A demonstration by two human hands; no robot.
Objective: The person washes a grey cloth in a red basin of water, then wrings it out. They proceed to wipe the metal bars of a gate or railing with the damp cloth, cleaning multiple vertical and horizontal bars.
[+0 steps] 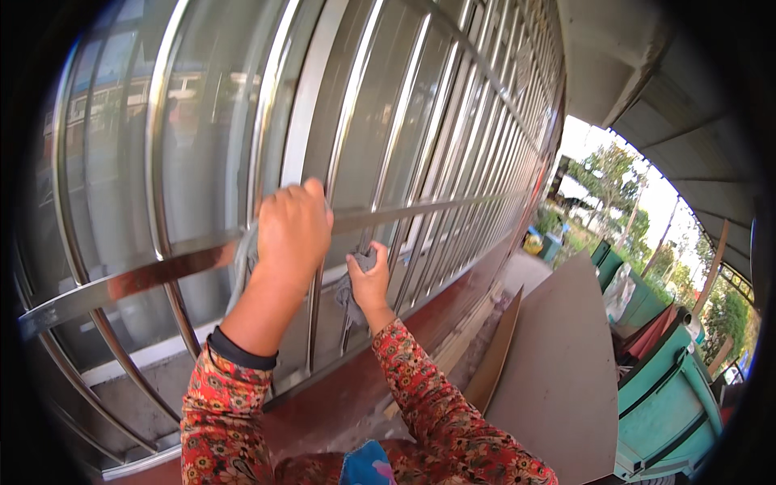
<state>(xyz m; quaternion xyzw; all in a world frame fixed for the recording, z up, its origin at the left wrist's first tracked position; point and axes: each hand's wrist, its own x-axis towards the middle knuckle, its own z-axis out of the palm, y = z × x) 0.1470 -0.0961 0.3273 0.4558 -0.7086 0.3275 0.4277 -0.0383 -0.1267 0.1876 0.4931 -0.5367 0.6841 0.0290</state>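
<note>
My left hand (291, 230) is a closed fist at the flat horizontal rail (396, 213) of a metal window grille. Pale grey cloth (245, 263) hangs out along the left side of that fist; the rest is hidden by the fingers. Lower and to the right, my right hand (370, 279) pinches a darker grey cloth (349, 299) around an upright bar, just beneath the rail. Shiny upright bars (166, 129) run across the grille, with window glass (206, 153) behind them.
A reddish ledge (323, 412) runs under the grille. Large brown boards (558, 380) lean at the right, beside green bins (671, 412). A roof (687, 145) covers the space overhead, and trees (610, 178) stand beyond.
</note>
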